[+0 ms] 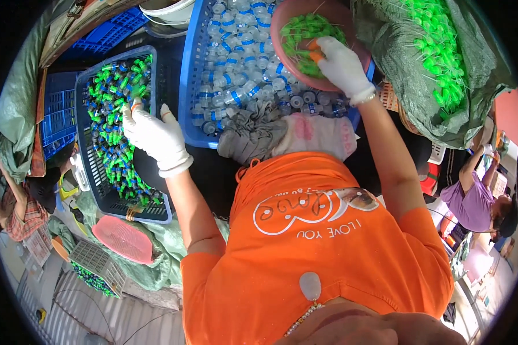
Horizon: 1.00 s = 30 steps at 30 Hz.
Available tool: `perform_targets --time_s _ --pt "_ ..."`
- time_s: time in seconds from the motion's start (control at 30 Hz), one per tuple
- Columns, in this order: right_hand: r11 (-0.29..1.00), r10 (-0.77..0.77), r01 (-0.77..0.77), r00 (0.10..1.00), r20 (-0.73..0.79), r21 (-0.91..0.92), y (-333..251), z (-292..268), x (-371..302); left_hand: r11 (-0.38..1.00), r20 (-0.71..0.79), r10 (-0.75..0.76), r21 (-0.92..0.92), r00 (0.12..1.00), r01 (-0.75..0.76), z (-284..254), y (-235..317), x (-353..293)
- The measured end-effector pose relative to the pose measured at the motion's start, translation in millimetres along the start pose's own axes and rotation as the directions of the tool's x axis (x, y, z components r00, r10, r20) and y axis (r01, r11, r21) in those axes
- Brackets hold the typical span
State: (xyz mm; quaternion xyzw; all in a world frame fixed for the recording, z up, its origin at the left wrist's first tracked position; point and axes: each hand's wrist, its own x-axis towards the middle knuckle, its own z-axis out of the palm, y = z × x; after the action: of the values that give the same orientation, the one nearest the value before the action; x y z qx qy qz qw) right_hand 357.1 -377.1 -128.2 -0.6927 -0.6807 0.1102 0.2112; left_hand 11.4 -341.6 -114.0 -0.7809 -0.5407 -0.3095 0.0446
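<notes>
My left hand [155, 138], in a white glove, is over the right side of a dark blue crate [82, 123]. Its fingers are apart and hold nothing I can see. Filling the crate are small dark bottles with green tops [116, 146]; a blurred green one [137, 91] shows just past my fingertips. My gloved right hand [344, 64], with orange finger covers, reaches into a pink bowl [355, 37]. Its fingertips close together among green caps with thin pale tubes [308, 31]; what lies between them is hidden.
A large blue basket [185, 86] of small clear bottles with blue bands [242, 63] stands under the bowl. Grey cloth gloves [250, 132] lie at its near edge. Green caps [437, 52] fill a sack [397, 75] at right. Other people [472, 190] sit on both sides.
</notes>
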Motion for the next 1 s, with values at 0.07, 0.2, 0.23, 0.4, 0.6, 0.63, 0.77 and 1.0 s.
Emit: perform_targets --time_s 0.07,0.2,0.23,0.4,0.6,0.63,0.77,1.0 --pt "0.993 -0.002 0.016 0.993 0.117 -0.119 11 10 11 0.991 0.097 0.013 0.131 0.995 -0.026 1 -2 3" --pt "0.972 0.095 -0.02 0.946 0.31 -0.235 -1 24 29 0.969 0.379 0.23 -0.172 0.896 -0.175 55 36 -25" --pt "0.96 0.154 -0.052 0.917 0.368 -0.274 -3 25 32 0.969 0.372 0.23 -0.171 0.899 -0.177 68 34 -35" --pt "0.987 0.024 -0.005 0.993 0.119 -0.161 -9 4 14 0.959 0.519 0.17 -0.283 0.838 -0.019 90 38 -23" --pt "0.96 0.15 -0.106 0.976 -0.156 0.261 -47 -36 10 -0.198 0.558 -0.041 -0.818 0.829 0.54 76 80 47" --pt "0.924 0.22 -0.163 0.966 -0.133 0.347 -55 -42 10 -0.331 0.557 -0.053 -0.793 0.829 0.512 79 85 56" --pt "0.903 0.266 -0.184 0.949 -0.17 0.388 -76 -68 7 -0.613 0.537 -0.054 -0.683 0.842 0.397 96 94 79" --pt "0.888 0.069 0.112 0.927 -0.369 0.446 -85 -94 19 -0.587 0.472 0.016 -0.709 0.881 0.39 107 96 83"
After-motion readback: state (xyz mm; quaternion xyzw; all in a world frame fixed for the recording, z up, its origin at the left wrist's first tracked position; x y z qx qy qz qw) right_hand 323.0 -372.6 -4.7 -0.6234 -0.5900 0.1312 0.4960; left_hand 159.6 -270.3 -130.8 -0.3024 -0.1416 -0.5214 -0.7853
